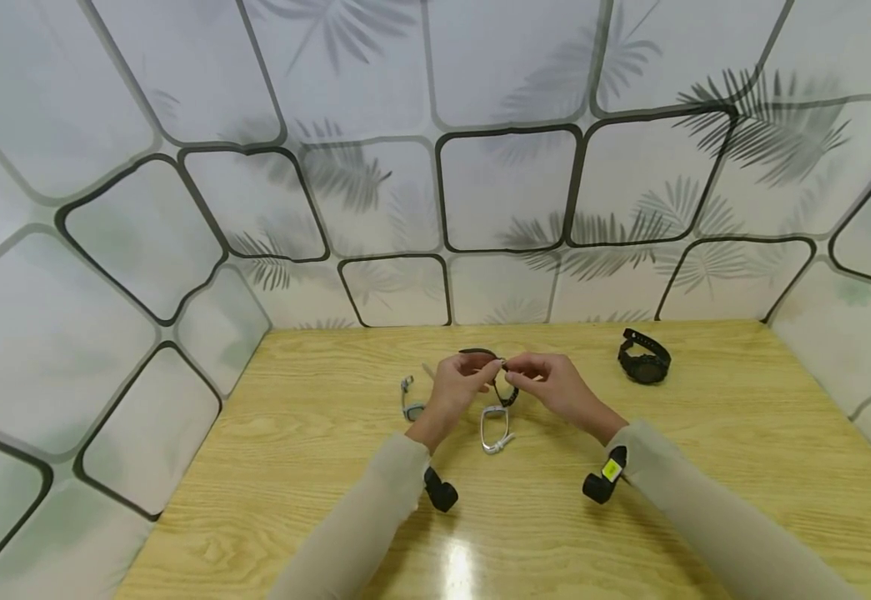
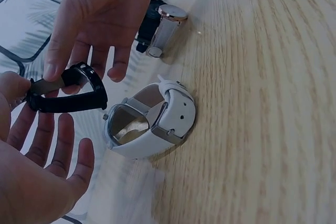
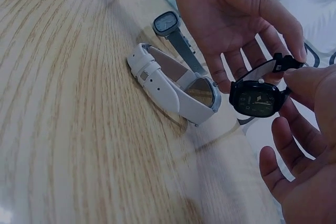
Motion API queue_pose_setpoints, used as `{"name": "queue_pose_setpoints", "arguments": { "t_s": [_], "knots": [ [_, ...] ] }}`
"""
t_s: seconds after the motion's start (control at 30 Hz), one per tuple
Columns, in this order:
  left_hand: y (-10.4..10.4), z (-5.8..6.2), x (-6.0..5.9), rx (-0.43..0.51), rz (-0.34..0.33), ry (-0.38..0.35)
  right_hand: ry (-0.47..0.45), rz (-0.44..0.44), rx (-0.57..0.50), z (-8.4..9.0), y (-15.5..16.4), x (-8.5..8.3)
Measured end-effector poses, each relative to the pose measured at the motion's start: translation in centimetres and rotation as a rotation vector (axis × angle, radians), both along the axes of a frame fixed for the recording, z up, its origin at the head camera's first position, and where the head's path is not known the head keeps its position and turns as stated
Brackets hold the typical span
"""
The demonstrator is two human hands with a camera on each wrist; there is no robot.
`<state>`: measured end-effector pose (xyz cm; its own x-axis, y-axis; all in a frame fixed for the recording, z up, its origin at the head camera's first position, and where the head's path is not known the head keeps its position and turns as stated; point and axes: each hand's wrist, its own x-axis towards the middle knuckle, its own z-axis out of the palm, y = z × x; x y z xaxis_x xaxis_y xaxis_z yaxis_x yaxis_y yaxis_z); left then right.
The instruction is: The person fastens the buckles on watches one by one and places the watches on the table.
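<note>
Between both hands hangs a black wristwatch with a squarish dark dial, closed into a loop. My left hand pinches its strap between thumb and fingers. Facing it, my right hand pinches the strap close to the same spot, thumbs almost meeting in the right wrist view. The other fingers of both hands are spread loosely. Just below, a white-strapped watch stands on its edge on the table, its strap buckled. Beside the left hand lies a grey square-faced watch. The exact strap part between the fingertips is partly hidden.
A chunky black watch lies at the back right of the wooden table. Behind the left hand shows a dark curved band, partly hidden. Patterned fabric walls rise at the back and sides.
</note>
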<state>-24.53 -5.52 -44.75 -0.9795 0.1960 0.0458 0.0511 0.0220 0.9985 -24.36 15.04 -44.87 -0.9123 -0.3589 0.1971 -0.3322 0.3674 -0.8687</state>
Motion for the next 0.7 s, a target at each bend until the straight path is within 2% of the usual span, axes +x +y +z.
{"name": "queue_pose_setpoints", "arguments": {
  "t_s": [0.3, 0.5, 0.6, 0.7],
  "knots": [
    [0.1, 0.4, 0.2, -0.014, 0.015, 0.015, -0.005, -0.006, 0.006, -0.1, 0.1, 0.1],
    [0.1, 0.9, 0.1, -0.020, 0.035, 0.073, -0.002, 0.020, 0.030, 0.9, 0.5, -0.1],
    [0.0, 1.2, 0.0, -0.088, 0.037, 0.141, 0.037, 0.031, 0.052, 1.6, 1.0, -0.5],
    [-0.2, 1.4, -0.2, -0.216, 0.050, 0.234, 0.063, 0.028, 0.064, 2.5, 1.3, -0.9]
  ]
}}
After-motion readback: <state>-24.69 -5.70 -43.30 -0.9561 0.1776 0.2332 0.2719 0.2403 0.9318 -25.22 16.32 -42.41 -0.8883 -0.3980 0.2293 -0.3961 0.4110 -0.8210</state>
